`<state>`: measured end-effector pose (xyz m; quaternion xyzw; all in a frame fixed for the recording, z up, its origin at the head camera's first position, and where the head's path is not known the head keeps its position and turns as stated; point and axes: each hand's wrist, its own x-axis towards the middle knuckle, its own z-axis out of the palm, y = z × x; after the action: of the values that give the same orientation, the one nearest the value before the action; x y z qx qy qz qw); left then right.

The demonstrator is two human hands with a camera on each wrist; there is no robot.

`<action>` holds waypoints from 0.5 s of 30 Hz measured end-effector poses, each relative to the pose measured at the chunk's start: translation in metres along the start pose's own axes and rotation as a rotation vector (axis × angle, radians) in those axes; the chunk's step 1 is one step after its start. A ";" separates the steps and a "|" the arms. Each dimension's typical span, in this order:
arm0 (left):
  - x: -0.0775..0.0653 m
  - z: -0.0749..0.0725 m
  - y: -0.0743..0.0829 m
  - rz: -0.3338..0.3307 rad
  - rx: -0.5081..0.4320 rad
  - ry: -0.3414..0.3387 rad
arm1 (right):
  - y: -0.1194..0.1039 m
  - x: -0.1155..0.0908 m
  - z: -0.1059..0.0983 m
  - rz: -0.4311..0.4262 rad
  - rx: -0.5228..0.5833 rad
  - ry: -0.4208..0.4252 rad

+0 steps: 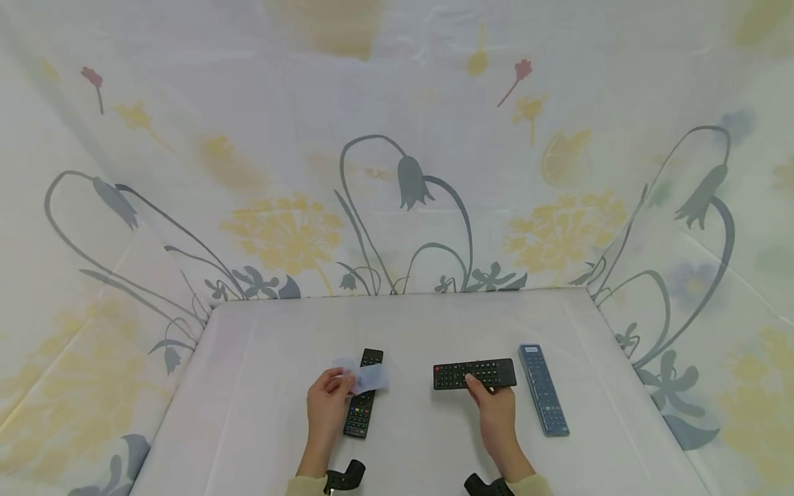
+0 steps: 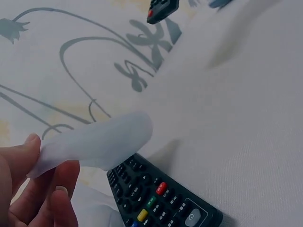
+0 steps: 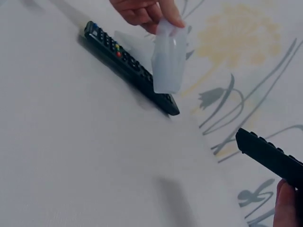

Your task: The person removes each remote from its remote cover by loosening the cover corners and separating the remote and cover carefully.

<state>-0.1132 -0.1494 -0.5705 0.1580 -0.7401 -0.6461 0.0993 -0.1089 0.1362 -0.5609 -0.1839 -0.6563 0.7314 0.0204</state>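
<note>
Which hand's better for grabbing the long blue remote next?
Probably the right hand: it's nearer the long blue remote, though it's holding a black rectangular remote. The left hand is farther away, pinching a thin translucent sheet.

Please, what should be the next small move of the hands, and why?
Probably, the left hand should bring the pale sheet to the black remote in the right hand: that remote is held raised, and the sheet is apart from it, over another remote on the table.
</note>
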 end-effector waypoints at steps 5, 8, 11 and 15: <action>0.001 0.000 0.004 0.022 0.025 -0.056 | 0.006 0.002 -0.002 -0.001 -0.022 -0.008; 0.001 0.000 0.008 0.060 0.077 -0.097 | 0.009 0.004 -0.002 -0.003 -0.020 -0.017; 0.002 0.000 0.013 0.104 0.114 -0.149 | 0.011 0.006 -0.002 0.001 -0.021 -0.030; 0.002 0.000 0.020 0.122 0.111 -0.222 | 0.015 0.008 -0.001 0.018 -0.038 -0.059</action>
<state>-0.1175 -0.1480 -0.5513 0.0454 -0.7894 -0.6104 0.0469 -0.1130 0.1368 -0.5778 -0.1685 -0.6687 0.7242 -0.0091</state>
